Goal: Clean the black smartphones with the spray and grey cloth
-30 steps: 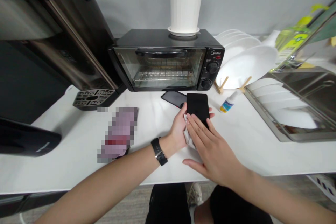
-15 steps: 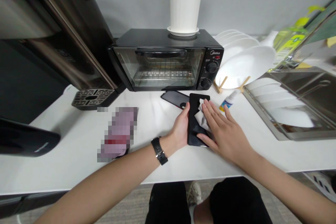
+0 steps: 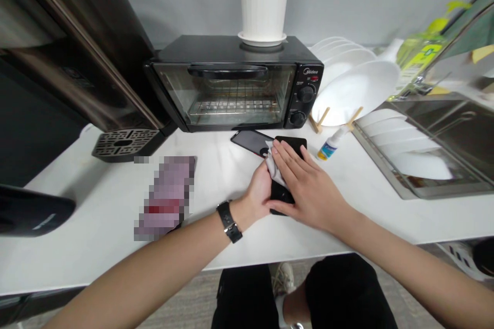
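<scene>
Gripped along its left edge by the left hand (image 3: 258, 190), the black phone (image 3: 292, 145) lies flat on the white counter (image 3: 96, 226), just in front of the toaster oven (image 3: 231, 82). The right hand (image 3: 304, 185) lies flat over it, fingers pressing a white cloth (image 3: 272, 165) onto its face. I judge the wiping to be under way, not finished. A second phone (image 3: 249, 140) and a small spray bottle (image 3: 328, 147) wait close by.
</scene>
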`<state>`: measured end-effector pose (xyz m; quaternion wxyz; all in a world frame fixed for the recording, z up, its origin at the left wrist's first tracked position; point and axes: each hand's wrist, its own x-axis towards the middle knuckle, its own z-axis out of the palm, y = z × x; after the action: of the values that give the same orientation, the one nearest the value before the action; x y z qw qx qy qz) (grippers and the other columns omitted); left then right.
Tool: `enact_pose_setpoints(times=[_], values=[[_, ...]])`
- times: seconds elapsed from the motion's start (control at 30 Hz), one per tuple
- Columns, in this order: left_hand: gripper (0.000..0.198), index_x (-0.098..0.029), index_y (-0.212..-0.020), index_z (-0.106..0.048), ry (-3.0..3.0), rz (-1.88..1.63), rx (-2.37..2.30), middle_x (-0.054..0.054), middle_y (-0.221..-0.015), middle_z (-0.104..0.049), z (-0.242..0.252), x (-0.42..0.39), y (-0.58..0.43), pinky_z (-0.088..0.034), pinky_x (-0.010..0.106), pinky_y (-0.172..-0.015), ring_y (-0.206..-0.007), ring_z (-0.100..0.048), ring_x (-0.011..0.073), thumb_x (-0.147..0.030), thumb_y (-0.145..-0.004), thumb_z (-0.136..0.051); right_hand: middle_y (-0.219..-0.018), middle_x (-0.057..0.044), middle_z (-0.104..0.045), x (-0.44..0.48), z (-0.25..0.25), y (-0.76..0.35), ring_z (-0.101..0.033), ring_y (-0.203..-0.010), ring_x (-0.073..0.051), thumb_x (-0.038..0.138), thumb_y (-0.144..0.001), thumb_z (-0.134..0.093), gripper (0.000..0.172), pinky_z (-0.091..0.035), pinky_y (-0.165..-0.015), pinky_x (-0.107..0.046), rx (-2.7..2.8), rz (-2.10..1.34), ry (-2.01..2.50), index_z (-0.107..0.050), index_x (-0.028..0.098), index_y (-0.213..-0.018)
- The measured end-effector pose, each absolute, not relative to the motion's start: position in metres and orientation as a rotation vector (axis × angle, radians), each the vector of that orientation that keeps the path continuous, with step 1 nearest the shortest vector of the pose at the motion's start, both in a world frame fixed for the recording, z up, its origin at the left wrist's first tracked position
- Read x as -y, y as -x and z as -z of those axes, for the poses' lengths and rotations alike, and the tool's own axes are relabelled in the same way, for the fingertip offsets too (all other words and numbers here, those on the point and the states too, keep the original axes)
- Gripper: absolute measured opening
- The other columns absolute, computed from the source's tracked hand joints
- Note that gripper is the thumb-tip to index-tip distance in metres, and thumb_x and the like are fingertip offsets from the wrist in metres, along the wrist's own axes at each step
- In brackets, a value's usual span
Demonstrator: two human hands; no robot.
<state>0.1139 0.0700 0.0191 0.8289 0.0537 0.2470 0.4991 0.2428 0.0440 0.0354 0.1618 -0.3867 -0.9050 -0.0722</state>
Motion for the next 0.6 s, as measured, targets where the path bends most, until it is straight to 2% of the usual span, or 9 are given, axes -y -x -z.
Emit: enact_pose_setpoints(times=[0.17, 0.37, 0.47, 0.6], values=[[0.070, -0.005, -0.136, -0.064, -0.220, -0.913, -0.504, 0.017, -0.114, -0.077, -0.022, -0.067, -0.103, -0.051, 0.041, -0.105, -0.113, -0.071, 0.0305, -0.062, -0.103, -0.039, -0.169, -0.022, -0.023, 0.001, -0.018, -0.240, -0.019, -0.159, -0.036, 0.075, -0.098, -0.040, 0.100, -0.025, -0.127, -0.056, 2.648, 0.217, 1.048, -0.025, -0.001, -0.161], [0.062, -0.012, -0.129, -0.068, -0.310, -0.997, -0.511, 0.014, -0.117, -0.077, -0.027, -0.066, -0.105, -0.053, 0.037, -0.100, -0.115, -0.071, 0.0275, -0.058, -0.106, -0.033, -0.170, -0.018, -0.022, 0.027, -0.009, -0.255, -0.022, -0.159, -0.032, 0.067, -0.102, -0.039, 0.093, -0.026, -0.126, -0.056, 2.599, 0.246, 1.205, -0.015, 0.003, -0.164], [0.060, -0.012, -0.126, -0.070, -0.287, -0.983, -0.503, 0.013, -0.114, -0.078, -0.026, -0.067, -0.107, -0.053, 0.037, -0.103, -0.113, -0.072, 0.0267, -0.056, -0.106, -0.035, -0.170, -0.018, -0.023, 0.019, -0.012, -0.262, -0.023, -0.158, -0.034, 0.065, -0.102, -0.039, 0.091, -0.023, -0.126, -0.061, 2.548, 0.254, 1.286, -0.009, 0.006, -0.166], [0.056, -0.013, -0.132, -0.068, -0.234, -0.965, -0.536, 0.012, -0.113, -0.079, -0.029, -0.069, -0.108, -0.053, 0.040, -0.105, -0.108, -0.074, 0.0270, -0.050, -0.108, -0.035, -0.168, -0.021, -0.026, -0.006, -0.020, -0.264, -0.020, -0.159, -0.037, 0.061, -0.104, -0.036, 0.088, -0.016, -0.125, -0.068, 2.437, 0.331, 1.356, -0.006, 0.007, -0.166]])
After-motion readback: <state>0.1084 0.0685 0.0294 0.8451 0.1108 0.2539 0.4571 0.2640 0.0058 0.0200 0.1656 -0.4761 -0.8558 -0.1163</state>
